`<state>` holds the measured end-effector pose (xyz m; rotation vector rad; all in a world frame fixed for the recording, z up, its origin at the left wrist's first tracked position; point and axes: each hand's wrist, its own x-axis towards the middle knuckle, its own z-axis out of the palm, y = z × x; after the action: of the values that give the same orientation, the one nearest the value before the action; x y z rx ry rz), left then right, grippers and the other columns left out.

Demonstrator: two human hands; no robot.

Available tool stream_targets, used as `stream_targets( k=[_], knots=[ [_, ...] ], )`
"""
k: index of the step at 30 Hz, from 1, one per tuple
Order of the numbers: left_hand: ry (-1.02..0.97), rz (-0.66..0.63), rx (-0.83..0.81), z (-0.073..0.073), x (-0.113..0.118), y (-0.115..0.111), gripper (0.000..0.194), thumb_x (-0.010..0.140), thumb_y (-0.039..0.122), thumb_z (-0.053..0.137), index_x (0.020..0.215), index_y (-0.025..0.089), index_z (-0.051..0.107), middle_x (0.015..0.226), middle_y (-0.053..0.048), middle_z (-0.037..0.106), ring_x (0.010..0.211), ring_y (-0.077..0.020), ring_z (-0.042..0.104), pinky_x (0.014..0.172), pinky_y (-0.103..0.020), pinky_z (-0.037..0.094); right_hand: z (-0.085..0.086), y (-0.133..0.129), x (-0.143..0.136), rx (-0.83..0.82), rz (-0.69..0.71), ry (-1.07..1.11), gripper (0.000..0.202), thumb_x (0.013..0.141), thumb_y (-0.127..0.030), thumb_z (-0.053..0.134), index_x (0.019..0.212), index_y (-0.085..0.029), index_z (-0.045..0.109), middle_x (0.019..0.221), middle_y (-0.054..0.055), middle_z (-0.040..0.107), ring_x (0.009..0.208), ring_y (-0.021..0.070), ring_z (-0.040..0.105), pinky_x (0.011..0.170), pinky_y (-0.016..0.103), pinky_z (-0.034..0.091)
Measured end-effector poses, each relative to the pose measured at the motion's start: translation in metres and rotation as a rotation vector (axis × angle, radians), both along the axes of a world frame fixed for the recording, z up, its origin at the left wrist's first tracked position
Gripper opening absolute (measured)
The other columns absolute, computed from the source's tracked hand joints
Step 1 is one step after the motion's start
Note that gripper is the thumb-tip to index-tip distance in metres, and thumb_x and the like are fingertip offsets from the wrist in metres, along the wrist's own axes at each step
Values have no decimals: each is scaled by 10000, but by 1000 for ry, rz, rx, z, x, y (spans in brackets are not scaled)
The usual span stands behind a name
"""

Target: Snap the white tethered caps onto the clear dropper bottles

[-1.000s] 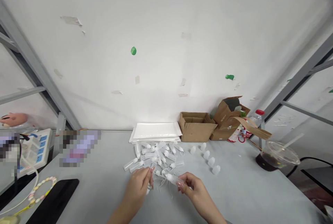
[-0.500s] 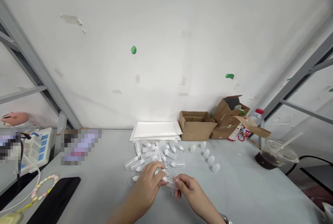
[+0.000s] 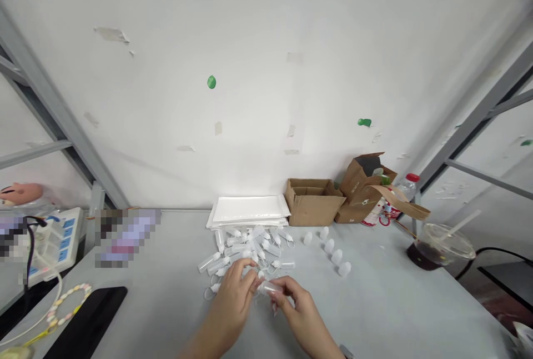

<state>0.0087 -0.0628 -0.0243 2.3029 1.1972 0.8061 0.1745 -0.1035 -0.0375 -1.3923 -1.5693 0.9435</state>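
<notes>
"Two bare hands meet over a gray table [image 3: 375,314], before a white wall. What is in them?"

"One small bottle [image 3: 272,287], clear-bodied and lying nearly level between them. The right hand [image 3: 302,312] grips its body in a narrow pinch, thumb and fingers close together."

"And the left hand [image 3: 235,298]?"

"Its fingertips close on the bottle's white nozzle end — a tight hold, partly hidden by the fingers themselves."

"Where does the bottle sit among the rest?"

"At the near edge of a loose pile of similar bottles [image 3: 237,249], many with thin looped strips at their necks. To the right of the pile, five translucent caps [image 3: 337,257] stand apart from one another on the tabletop."

"What lines the wall?"

"A stack of white packets [image 3: 252,210] lies behind the pile, with an open cardboard box [image 3: 314,209] just beside it, then a brown paper bag [image 3: 358,198]. Farther right is a clear cup [image 3: 441,248] holding dark liquid and a straw."

"And on the left side of the table?"

"A black flat object [image 3: 89,320] and a beaded loop [image 3: 58,309] — both well apart from the hands"
</notes>
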Motion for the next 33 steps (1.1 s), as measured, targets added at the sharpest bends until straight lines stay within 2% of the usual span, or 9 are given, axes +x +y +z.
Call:
stream_targets(
  k=[3,9,13,16,22,24,28,30,33],
  knots=[
    [-14,50,11,-7,1,1,293,899,261,330,770,208,589,1045,-71,555,983,-211,531,821,-378,471,-3,-2,1,278,-29,-220,155,843,-202,479,971,-197,564,858,53,613,805,183,576,717,290,474],
    [-62,145,-15,-22,9,3,489,899,287,301,488,193,549,860,-65,608,868,-211,564,777,-379,475,-6,3,4,678,7,-702,372,813,-39,426,1146,-186,505,805,43,619,715,187,544,696,337,443],
    [-125,166,-102,-27,15,5,518,889,352,302,452,195,531,848,-73,630,874,-220,567,790,-378,462,-10,8,2,765,-103,-733,330,810,-10,344,987,-179,565,808,52,616,732,178,531,738,356,409],
    [-178,159,-298,-25,19,7,515,869,415,293,454,195,505,739,-58,622,787,-202,582,763,-355,469,-15,9,-2,830,-233,-710,342,808,15,315,892,-194,573,778,48,602,729,162,530,757,354,399],
    [-280,190,-708,-2,9,8,436,876,412,259,751,199,618,589,16,584,704,-174,601,707,-308,477,-16,15,11,956,-394,-667,335,802,22,362,893,-236,556,826,38,585,772,155,544,777,376,415],
    [-226,189,-633,2,5,9,477,887,411,244,661,204,609,651,-2,617,778,-182,606,735,-310,475,-15,20,21,937,-439,-672,318,808,9,373,922,-234,544,841,43,582,790,164,545,771,384,421],
    [8,210,-100,-12,5,11,466,871,420,346,528,187,559,885,-72,627,920,-241,560,813,-400,447,-17,28,34,755,-405,-741,258,835,-49,393,1002,-196,524,879,61,606,838,181,560,839,420,387],
    [105,241,105,-23,7,15,405,853,445,405,630,175,610,947,-107,612,951,-278,541,808,-447,443,-21,29,34,677,-348,-765,243,846,-71,393,1016,-192,519,891,58,619,849,185,572,862,427,367],
    [168,248,279,-32,7,20,427,805,513,476,993,156,616,1062,-139,582,1010,-297,525,823,-466,446,-27,26,31,638,-274,-773,234,859,-79,376,1013,-192,511,857,44,634,808,185,587,854,432,361]
  ],
)
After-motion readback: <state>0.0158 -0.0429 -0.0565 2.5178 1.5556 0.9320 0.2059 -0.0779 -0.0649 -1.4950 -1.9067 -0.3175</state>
